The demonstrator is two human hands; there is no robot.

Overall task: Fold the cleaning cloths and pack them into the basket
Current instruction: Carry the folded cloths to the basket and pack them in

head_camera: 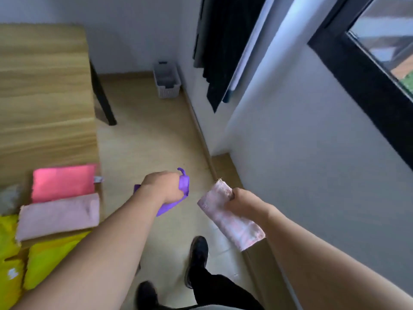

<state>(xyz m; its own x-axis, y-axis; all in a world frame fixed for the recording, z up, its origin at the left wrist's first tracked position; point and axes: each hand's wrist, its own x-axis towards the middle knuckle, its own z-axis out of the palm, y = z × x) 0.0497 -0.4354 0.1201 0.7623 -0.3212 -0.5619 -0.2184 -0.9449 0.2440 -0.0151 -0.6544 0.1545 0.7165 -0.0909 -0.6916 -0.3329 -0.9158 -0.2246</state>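
My left hand (pixel 164 186) grips a folded purple cloth (pixel 184 185) out over the floor, right of the table. My right hand (pixel 242 202) grips a folded pale pink patterned cloth (pixel 232 220) that hangs down toward me. A grey basket (pixel 166 80) stands on the floor far ahead by the wall corner. On the wooden table (pixel 44 97) at the left lie a folded bright pink cloth (pixel 63 182), a folded light pink cloth (pixel 58 217) and yellow-green cloths (pixel 49 258).
A black table leg (pixel 104 97) stands between the table and the basket. Dark curtains (pixel 220 52) hang above the basket's right side. A white wall and a black-framed window (pixel 366 70) run along the right. My feet in dark shoes (pixel 197 253) stand on the tiled floor.
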